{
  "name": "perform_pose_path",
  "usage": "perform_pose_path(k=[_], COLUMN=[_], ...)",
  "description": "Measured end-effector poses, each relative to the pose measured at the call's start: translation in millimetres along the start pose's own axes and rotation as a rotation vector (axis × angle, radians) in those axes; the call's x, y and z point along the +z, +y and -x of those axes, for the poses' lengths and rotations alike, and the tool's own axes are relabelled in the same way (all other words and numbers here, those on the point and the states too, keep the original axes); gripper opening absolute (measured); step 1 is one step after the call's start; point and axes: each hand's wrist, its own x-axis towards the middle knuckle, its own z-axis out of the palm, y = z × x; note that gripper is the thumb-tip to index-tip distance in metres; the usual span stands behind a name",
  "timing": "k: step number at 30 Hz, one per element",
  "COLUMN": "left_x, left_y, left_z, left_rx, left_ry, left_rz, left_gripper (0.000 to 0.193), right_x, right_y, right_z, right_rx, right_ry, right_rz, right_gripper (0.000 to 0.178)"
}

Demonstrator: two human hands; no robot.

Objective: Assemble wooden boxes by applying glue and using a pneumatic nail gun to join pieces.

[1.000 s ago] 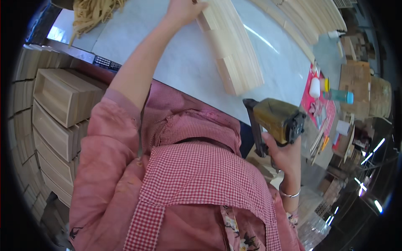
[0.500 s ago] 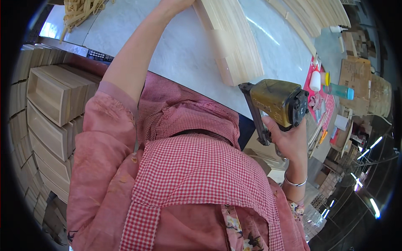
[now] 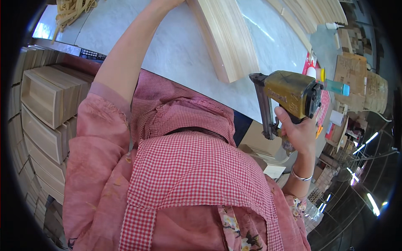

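Pink-sleeved forearms rise from a red gingham apron (image 3: 188, 167). The right hand (image 3: 299, 134) is clamped around the grip of a yellow pneumatic nail gun (image 3: 289, 94), held in the air just off the near edge of the pale table (image 3: 176, 46), nose pointing down. Beyond it lies a stack of light wooden boards (image 3: 228, 37); the left hand (image 3: 167, 3) reaches its far end, fingers cropped, so its closure cannot be told. Hazard: with the gun raised, a pressed trigger could fire a nail astray.
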Motion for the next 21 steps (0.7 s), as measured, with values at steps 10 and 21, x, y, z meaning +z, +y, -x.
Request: perform_pose_path(k=[10,21], left_x=[-1,-2], left_y=[6,11], left_z=[3,6], left_rx=[-0.035,-0.028], left_ry=[-0.003,0.018], left_rz=[0.009,0.028], left_gripper=[0.019,0.019], right_x=[1,-1], right_y=[1,-13], right_z=[-9,-12], right_rx=[-0.016,0.166], right_ry=[-0.036,-0.093], right_rz=[0.042,0.090], right_gripper=[0.034,0.034])
